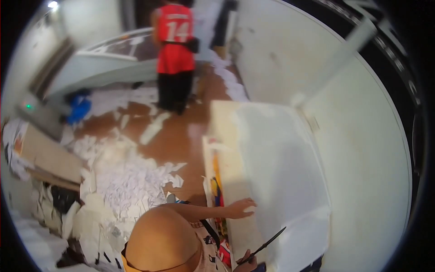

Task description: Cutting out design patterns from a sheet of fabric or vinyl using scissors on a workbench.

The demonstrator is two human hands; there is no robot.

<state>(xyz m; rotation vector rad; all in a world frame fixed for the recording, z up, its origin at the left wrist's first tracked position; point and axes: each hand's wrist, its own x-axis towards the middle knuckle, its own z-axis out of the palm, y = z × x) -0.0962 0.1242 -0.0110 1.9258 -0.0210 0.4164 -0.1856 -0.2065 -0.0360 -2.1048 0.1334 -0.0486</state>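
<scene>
My left hand [240, 208] is at the near left part of a pale work surface [229, 190], its fingers curled around or over something small and white that I cannot make out. A white sheet [285, 158] covers much of that surface. Low at the bottom, my right hand [246, 260] grips a long, dark, pointed tool [269, 240], perhaps shears, angled up to the right over the sheet. My left shoulder hides part of the floor below.
Another person [174, 59] in red stands with their back to me by a machine [108, 68]. Heaped white scraps [127, 177] cover floor at left, near a board [50, 154] and blue bag [80, 109]. Colourful items [216, 177] line the table's left side. A wall [362, 158] borders the right.
</scene>
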